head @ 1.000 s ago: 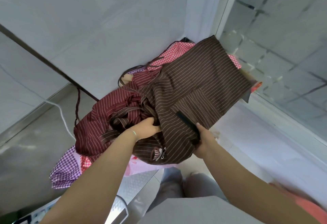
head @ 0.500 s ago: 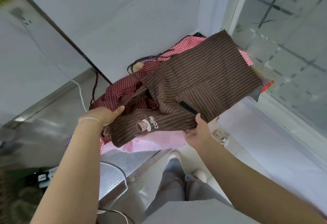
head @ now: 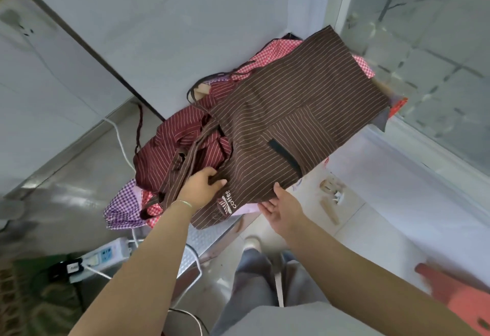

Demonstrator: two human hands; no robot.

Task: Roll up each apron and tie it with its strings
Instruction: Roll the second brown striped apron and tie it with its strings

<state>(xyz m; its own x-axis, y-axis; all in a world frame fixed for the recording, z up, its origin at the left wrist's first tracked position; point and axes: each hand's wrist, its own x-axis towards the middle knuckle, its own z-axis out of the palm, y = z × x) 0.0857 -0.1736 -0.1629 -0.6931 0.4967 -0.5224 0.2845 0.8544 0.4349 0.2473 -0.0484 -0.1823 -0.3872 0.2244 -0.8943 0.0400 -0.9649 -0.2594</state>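
Head view: a brown striped apron (head: 286,123) lies spread on top of a heap of other aprons (head: 175,147) on the table (head: 66,192), in the corner by the wall. Left hand (head: 202,185) has its fingers curled into a bunch of the brown cloth near the strings (head: 183,166). Right hand (head: 282,207) is spread, palm up, fingertips just under the near edge. Judging by this, the apron is only being laid out; rolling has not begun. Next it wants flattening, with the strings pulled free of the heap.
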